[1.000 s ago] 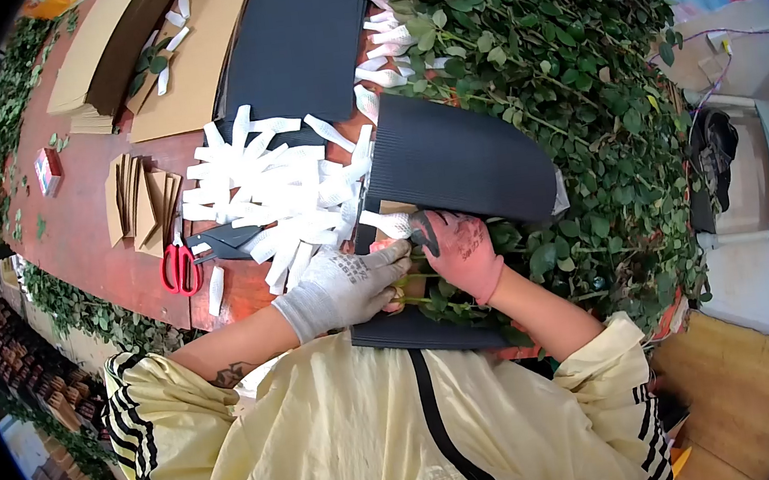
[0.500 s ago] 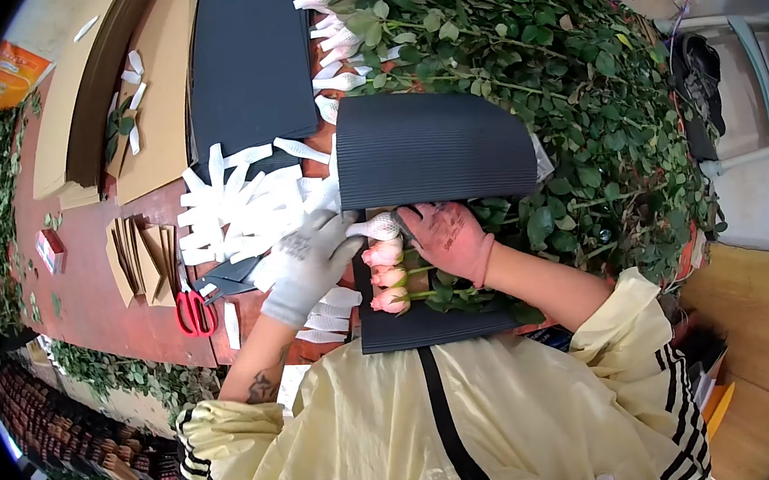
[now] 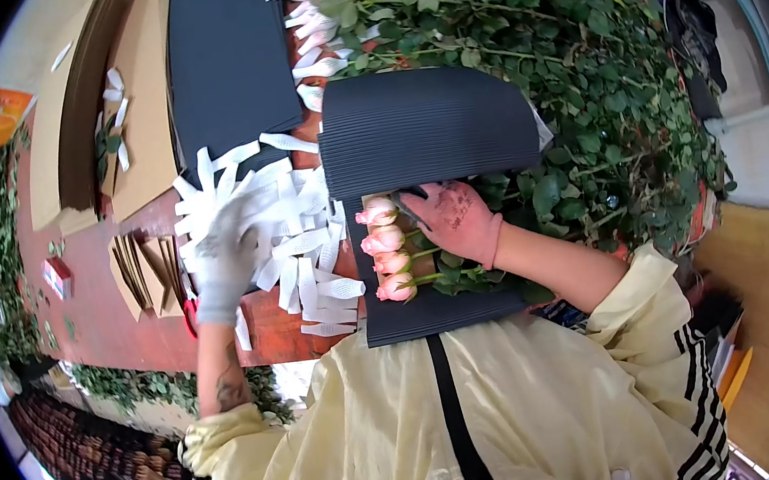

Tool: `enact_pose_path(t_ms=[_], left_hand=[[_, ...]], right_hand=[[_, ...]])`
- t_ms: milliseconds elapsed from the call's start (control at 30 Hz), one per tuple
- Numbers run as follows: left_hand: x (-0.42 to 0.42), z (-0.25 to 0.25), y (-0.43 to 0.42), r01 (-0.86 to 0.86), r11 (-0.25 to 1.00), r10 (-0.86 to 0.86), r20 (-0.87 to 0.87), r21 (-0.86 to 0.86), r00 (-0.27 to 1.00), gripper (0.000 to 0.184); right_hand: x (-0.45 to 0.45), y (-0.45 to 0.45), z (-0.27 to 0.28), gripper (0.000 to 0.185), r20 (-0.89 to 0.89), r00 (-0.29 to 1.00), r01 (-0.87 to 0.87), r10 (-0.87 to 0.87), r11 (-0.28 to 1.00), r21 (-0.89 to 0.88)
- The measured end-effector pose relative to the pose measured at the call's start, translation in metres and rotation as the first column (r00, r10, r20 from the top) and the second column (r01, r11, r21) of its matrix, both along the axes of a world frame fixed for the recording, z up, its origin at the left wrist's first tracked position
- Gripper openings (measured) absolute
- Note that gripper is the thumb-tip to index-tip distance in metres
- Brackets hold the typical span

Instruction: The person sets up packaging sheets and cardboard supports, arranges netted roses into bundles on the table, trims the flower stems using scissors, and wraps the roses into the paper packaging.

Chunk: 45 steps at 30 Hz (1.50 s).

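Observation:
Several pink roses [image 3: 391, 263] lie in a column on a black corrugated sheet [image 3: 431, 318], their heads facing left and bare of netting. At the top rose [image 3: 376, 212] is my right hand [image 3: 458, 220] in a pink glove with dark fingertips. Its fingers are closed beside that rose, around the stem just behind the head. My left hand [image 3: 228, 263], in a whitish glove, is over a pile of white foam net sleeves [image 3: 295, 241]. Motion blurs its fingers, so whether they hold a sleeve is unclear. A folded-over corrugated flap [image 3: 424, 129] rises just above the roses.
Leafy rose stems [image 3: 565, 77] fill the right side of the table [image 3: 163, 336]. Netted roses [image 3: 309, 35] line their left edge. Black sheets [image 3: 226, 59] and brown cardboard [image 3: 137, 107] lie at upper left. Red scissors [image 3: 190, 317] and small folded cardboard pieces [image 3: 147, 276] are near my left hand.
The white net sleeve has come off the top rose, whose pink head now shows. My left hand has moved left from the rose to the sleeve pile; my right hand stays beside the rose.

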State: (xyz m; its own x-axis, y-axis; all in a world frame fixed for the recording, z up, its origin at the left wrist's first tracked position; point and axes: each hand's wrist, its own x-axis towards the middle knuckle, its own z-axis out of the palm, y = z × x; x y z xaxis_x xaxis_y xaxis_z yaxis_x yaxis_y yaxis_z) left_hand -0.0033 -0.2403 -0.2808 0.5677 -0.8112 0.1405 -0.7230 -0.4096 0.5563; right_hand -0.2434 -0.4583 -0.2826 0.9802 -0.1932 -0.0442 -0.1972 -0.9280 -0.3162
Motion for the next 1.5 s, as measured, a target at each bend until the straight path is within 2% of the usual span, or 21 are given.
enact_pose_path(t_ms=[67, 133, 200, 333, 433, 467, 533, 667, 733, 833, 933, 1000, 1133, 1167, 1200, 1233, 1267, 1300, 1333, 1400, 1500], left_hand=[[-0.003, 0.037, 0.008, -0.015, 0.985, 0.002, 0.075, 0.173, 0.997, 0.031], [-0.018, 0.042, 0.003, 0.161, 0.978, -0.143, -0.136, 0.130, 0.980, 0.034], [-0.053, 0.046, -0.026, 0.393, 0.916, -0.389, 0.060, -0.083, 0.919, 0.034], [-0.079, 0.019, -0.069, 0.420, 0.896, -0.427, -0.019, -0.145, 0.904, 0.031], [-0.071, 0.025, -0.079, 0.502, 0.815, -0.427, -0.287, 0.290, 0.858, 0.028], [-0.072, 0.012, -0.078, 0.506, 0.811, -0.430, -0.287, 0.294, 0.856, 0.028], [-0.074, -0.023, -0.075, 0.478, 0.846, -0.515, -0.128, -0.236, 0.848, 0.033], [-0.072, -0.025, -0.072, 0.465, 0.869, -0.491, -0.181, -0.168, 0.852, 0.032], [-0.074, -0.011, -0.074, 0.441, 0.896, -0.422, -0.405, -0.051, 0.811, 0.026], [-0.073, 0.000, -0.076, 0.485, 0.861, -0.438, -0.263, 0.152, 0.860, 0.024], [-0.078, 0.002, -0.079, 0.442, 0.893, -0.449, -0.224, -0.081, 0.865, 0.026], [-0.085, 0.029, -0.078, 0.459, 0.883, -0.436, -0.194, 0.093, 0.879, 0.036], [-0.097, 0.033, -0.074, 0.417, 0.899, -0.380, -0.234, 0.132, 0.895, 0.041], [-0.097, 0.028, -0.072, 0.400, 0.908, -0.366, -0.227, 0.123, 0.902, 0.039], [-0.095, 0.027, -0.071, 0.390, 0.914, -0.360, -0.216, 0.115, 0.908, 0.039], [-0.094, 0.027, -0.071, 0.383, 0.919, -0.353, -0.231, 0.096, 0.907, 0.039], [-0.095, 0.027, -0.071, 0.376, 0.923, -0.347, -0.245, 0.079, 0.905, 0.039], [-0.096, 0.021, -0.070, 0.353, 0.935, -0.341, -0.224, 0.018, 0.913, 0.036], [-0.096, 0.025, -0.072, 0.351, 0.936, -0.341, -0.205, 0.013, 0.917, 0.036], [-0.097, 0.037, -0.075, 0.346, 0.929, -0.289, -0.323, 0.134, 0.901, 0.034], [-0.096, 0.053, -0.067, 0.350, 0.936, -0.333, -0.239, 0.034, 0.912, 0.033]], right_hand=[[0.003, -0.001, 0.007, 0.029, 0.004, 0.999, -0.043, 0.043, 0.997, -0.058], [0.006, 0.000, 0.010, 0.034, -0.033, 0.996, -0.087, 0.082, 0.985, -0.152], [0.001, -0.002, 0.004, 0.034, 0.027, 0.994, -0.100, 0.104, 0.985, -0.138], [0.001, -0.003, 0.013, 0.027, 0.042, 0.992, -0.106, 0.116, 0.978, -0.178], [-0.006, 0.004, 0.051, 0.036, -0.153, 0.974, -0.193, 0.166, 0.964, -0.184], [-0.004, 0.007, 0.049, 0.036, -0.150, 0.975, -0.187, 0.161, 0.966, -0.181], [0.002, 0.014, 0.046, 0.039, -0.386, 0.901, -0.230, 0.196, 0.972, -0.042], [-0.008, 0.012, 0.032, 0.033, -0.172, 0.971, -0.185, 0.166, 0.978, -0.098], [-0.017, 0.013, 0.025, 0.032, -0.145, 0.973, -0.193, 0.180, 0.978, -0.080], [-0.018, 0.013, 0.020, 0.029, -0.163, 0.970, -0.191, 0.181, 0.980, -0.050], [-0.015, 0.014, 0.020, 0.024, -0.200, 0.960, -0.209, 0.197, 0.977, -0.041], [-0.011, 0.008, 0.026, 0.017, -0.177, 0.953, -0.261, 0.245, 0.963, -0.072], [-0.006, 0.002, 0.077, 0.026, -0.341, 0.897, -0.287, 0.280, 0.957, 0.033], [-0.002, -0.005, 0.099, 0.032, -0.158, 0.950, -0.267, 0.269, 0.963, 0.033], [0.017, -0.016, 0.134, 0.035, -0.210, 0.954, -0.215, 0.215, 0.976, 0.024], [0.026, -0.037, 0.112, 0.036, 0.181, 0.953, -0.241, 0.242, 0.970, -0.029], [0.053, -0.057, 0.112, 0.034, 0.259, 0.953, -0.145, 0.160, 0.987, -0.076], [0.088, -0.076, 0.130, 0.031, 0.098, 0.995, -0.005, 0.014, 0.995, -0.095], [0.120, -0.107, 0.102, 0.033, 0.264, 0.964, 0.048, 0.013, 0.973, -0.225], [0.182, -0.150, 0.087, 0.031, -0.087, 0.995, 0.015, -0.047, 0.942, -0.336], [0.208, -0.181, 0.025, 0.021, -0.124, 0.992, -0.079, 0.014, 0.840, -0.538]])
